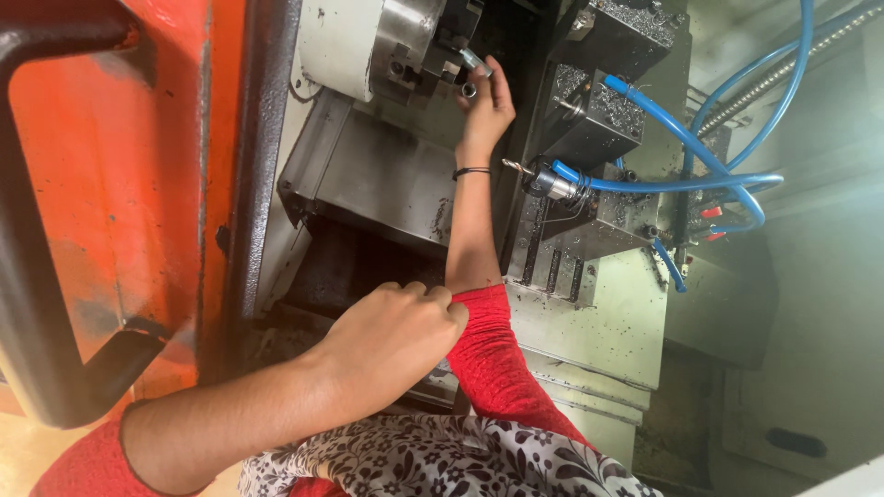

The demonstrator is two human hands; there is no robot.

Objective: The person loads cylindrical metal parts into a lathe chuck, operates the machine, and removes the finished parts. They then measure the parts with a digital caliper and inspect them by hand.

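At the bottom of the frame, a floral-patterned cloth (442, 460) and red sleeves (497, 359) are seen nearest the camera. Just above them, at lower centre, the left hand (396, 336) is shown curled into a loose fist, knuckles up, resting against the lower edge of the machine opening; whether anything is enclosed in it cannot be told. The left side of the frame is filled by an orange machine door (120, 184) fitted with a black handle (46, 276).

From centre frame the right forearm is extended upward, a thin black band (471, 171) being worn at the wrist. At upper centre the right hand (485, 109) is raised to the steel chuck (414, 41), its fingertips pinched on a small silvery metal part (475, 62) held just beside the chuck jaws.

To the right of that hand, a drill bit (512, 167) is seen pointing left from a tool holder (552, 182) on the dark tool block (599, 110), which is strewn with metal chips. Blue hoses (700, 152) are looped across the upper right of the frame, farthest away.
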